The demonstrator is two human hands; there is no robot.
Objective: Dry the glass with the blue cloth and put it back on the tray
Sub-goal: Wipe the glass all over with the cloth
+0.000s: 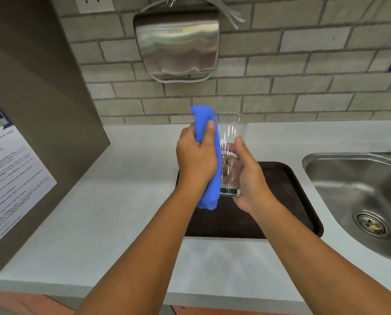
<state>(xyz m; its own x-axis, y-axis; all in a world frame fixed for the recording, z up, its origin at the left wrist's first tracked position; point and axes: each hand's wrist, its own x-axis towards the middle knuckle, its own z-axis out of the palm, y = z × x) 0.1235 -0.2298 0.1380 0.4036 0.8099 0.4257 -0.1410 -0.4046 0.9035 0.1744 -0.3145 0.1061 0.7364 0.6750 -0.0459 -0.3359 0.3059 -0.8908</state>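
A clear drinking glass (232,133) is held upright above the dark brown tray (287,192). My right hand (250,178) grips the glass's lower half from the right. My left hand (194,158) clutches a bunched blue cloth (209,160) and presses it against the glass's left side. The cloth sticks up above my fingers and hangs down below my palm, over the tray's left part. The tray lies flat on the pale counter, with my hands and forearms covering part of it.
A steel sink (358,201) with a drain sits at the right. A metal hand dryer (177,42) hangs on the brick wall behind. A brown cabinet side (42,92) with a posted notice (8,169) stands at the left. The pale counter (126,201) runs under everything.
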